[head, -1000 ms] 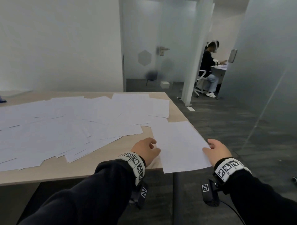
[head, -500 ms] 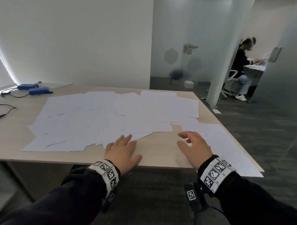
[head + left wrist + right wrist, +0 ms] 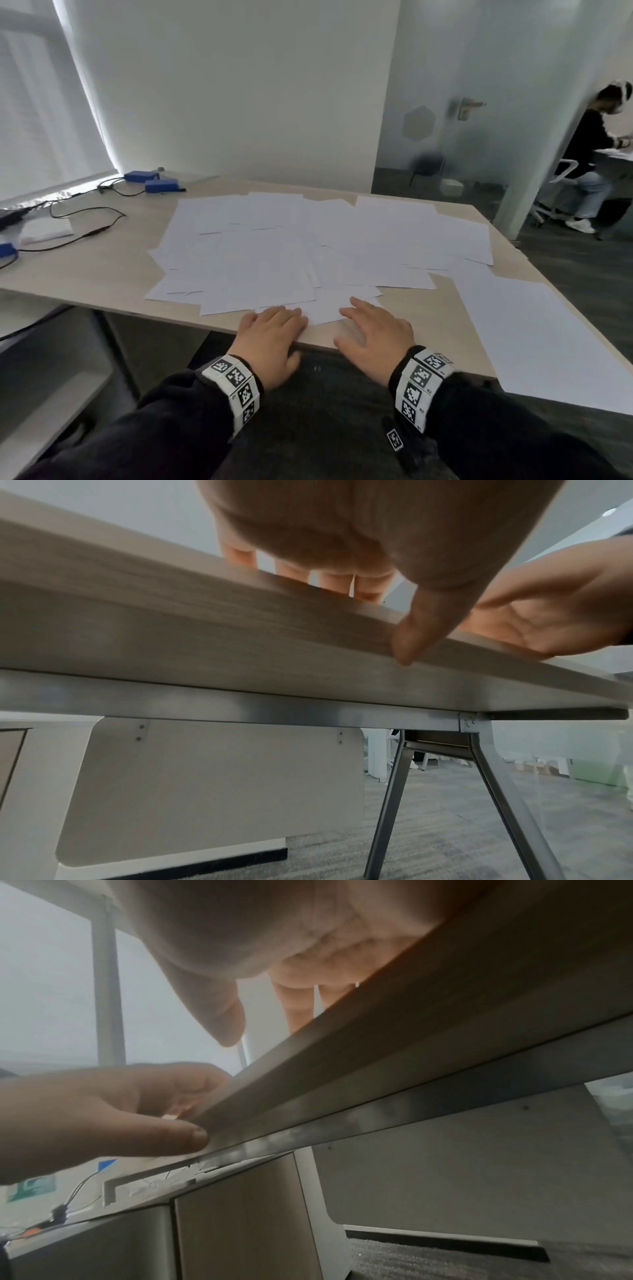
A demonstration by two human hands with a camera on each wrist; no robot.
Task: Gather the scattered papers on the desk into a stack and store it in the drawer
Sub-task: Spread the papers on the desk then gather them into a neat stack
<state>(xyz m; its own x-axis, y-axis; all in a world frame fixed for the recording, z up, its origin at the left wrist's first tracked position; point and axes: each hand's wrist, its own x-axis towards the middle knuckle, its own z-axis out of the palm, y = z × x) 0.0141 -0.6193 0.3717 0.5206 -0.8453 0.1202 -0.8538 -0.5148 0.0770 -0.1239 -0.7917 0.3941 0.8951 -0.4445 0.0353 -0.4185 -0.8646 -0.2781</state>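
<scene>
Both hands sit palm-down at the near edge of the table (image 3: 102,274). Left hand (image 3: 270,337): fingers straight and together on the tabletop, tips touching the nearest sheet of the papers (image 3: 308,250); thumb hangs over the table edge. Right hand (image 3: 375,337): fingers straight, slightly spread, tips on the same near sheet; thumb out toward the left hand. Neither hand grips anything.

The papers are a loose overlapping spread on the table, fanning out ahead of both hands. One separate sheet (image 3: 534,335) lies right of the right hand, its near end overhanging the table edge.

No drawer shows in the head view. Right wrist view: cabinet (image 3: 240,1218) with wood-tone fronts under the table, below the left hand; can't tell whether they are drawers, and what they hold is hidden.

Left wrist view only: left thumb against the table's front edge (image 3: 240,642), right hand (image 3: 548,620) palm open beside it, metal frame and legs (image 3: 387,804) below, white panel (image 3: 219,791) under the table.

Head view only: blue boxes (image 3: 150,181) and cables (image 3: 85,219) far ahead-left of the left hand; a seated person (image 3: 592,161) beyond the glass partition, far ahead-right.
</scene>
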